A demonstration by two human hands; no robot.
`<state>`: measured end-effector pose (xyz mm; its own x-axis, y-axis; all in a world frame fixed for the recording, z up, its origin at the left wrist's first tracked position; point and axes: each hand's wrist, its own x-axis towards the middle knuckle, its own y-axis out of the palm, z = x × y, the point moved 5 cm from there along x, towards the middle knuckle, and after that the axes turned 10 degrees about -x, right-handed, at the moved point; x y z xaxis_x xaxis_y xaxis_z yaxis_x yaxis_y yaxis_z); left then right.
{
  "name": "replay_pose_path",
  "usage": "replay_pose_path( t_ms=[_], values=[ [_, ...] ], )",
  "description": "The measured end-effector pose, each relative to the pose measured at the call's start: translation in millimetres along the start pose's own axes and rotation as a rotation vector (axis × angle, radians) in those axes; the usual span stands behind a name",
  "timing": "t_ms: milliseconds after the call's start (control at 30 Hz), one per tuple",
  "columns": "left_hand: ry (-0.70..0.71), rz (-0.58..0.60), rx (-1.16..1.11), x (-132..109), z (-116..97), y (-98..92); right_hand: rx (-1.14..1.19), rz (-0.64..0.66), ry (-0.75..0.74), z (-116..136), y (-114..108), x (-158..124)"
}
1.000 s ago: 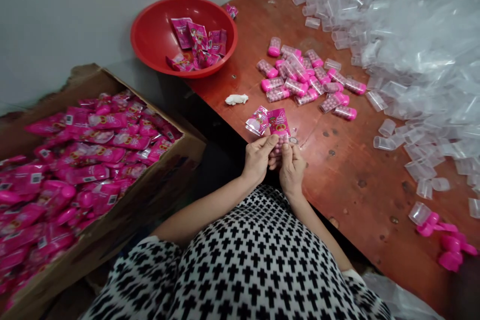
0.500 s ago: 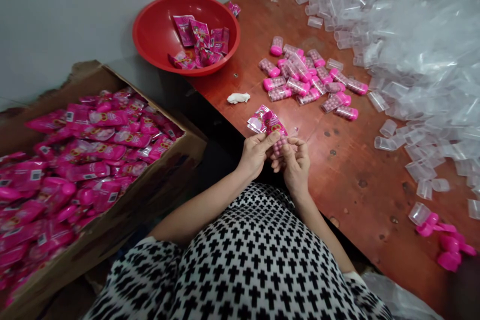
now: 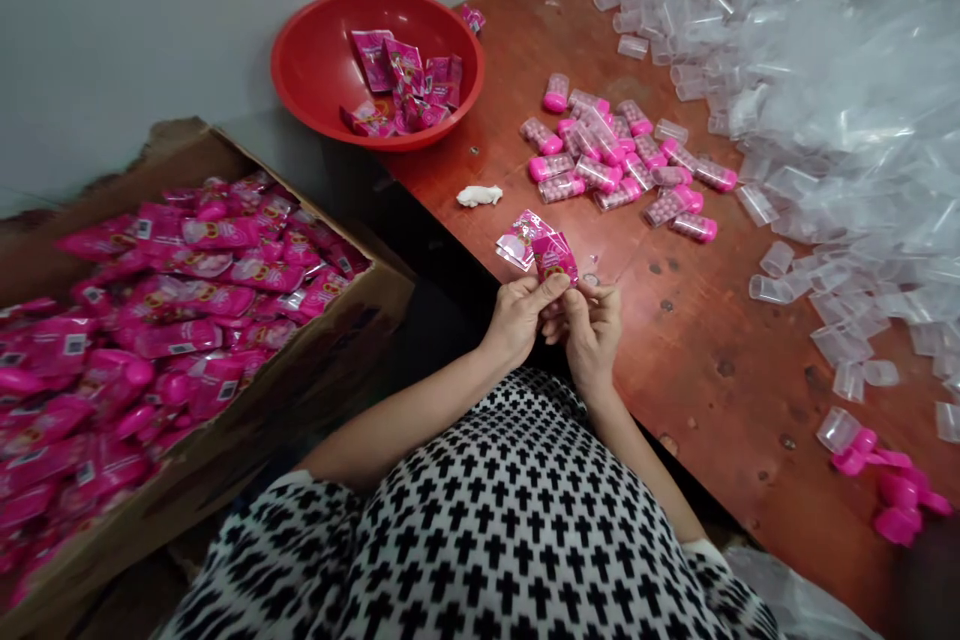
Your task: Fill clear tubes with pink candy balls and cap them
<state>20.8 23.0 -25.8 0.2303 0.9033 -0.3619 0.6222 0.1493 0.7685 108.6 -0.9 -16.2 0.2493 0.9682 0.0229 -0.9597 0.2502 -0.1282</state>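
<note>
Close to the table's near edge, my left hand (image 3: 517, 320) and my right hand (image 3: 592, 332) meet with their fingers closed. Between them they grip a small printed pink packet (image 3: 556, 256), its lower end pinched by both thumbs. Whatever lies behind or under the packet is hidden by the fingers. Just beyond, another pink and white packet (image 3: 520, 242) lies on the table. A scrunched white piece (image 3: 480, 195) rests to the left of it.
Several pink-capped tubes of pink balls (image 3: 600, 155) lie past my hands. Clear plastic tubes (image 3: 847, 140) are heaped at right, with pink plastic parts (image 3: 900, 495) nearer. A red bowl (image 3: 300, 80) holds packets. An open carton (image 3: 300, 350) of pink packs stands at left.
The pink balls seen between my fingers are now out of sight. The packet's printed face has turned more toward me, and both hands stay at nearly the same place.
</note>
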Motion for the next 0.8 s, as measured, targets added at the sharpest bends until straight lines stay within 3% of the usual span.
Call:
replay_pose_path(
  t_ms=[100,300,467,600,700,800],
  values=[
    [0.002,0.014,-0.01,-2,1,-2.0,0.118,0.03,0.086,-2,2,3],
    [-0.037,-0.001,-0.08,-3,-10,-4.5,0.234,0.22,0.16,-3,4,-1],
    [-0.034,0.012,-0.102,-8,-11,-5.7,0.254,0.182,0.16,-4,8,0],
    [0.001,-0.011,-0.121,-11,-14,-9.2,0.286,0.23,0.161,0,21,2],
    [0.097,-0.039,-0.141,-20,-36,-17.5,0.28,0.303,0.166,5,29,2],
    [0.381,-0.091,-0.213,-38,-87,-39.6,0.258,0.355,0.161,8,29,5]
  ],
)
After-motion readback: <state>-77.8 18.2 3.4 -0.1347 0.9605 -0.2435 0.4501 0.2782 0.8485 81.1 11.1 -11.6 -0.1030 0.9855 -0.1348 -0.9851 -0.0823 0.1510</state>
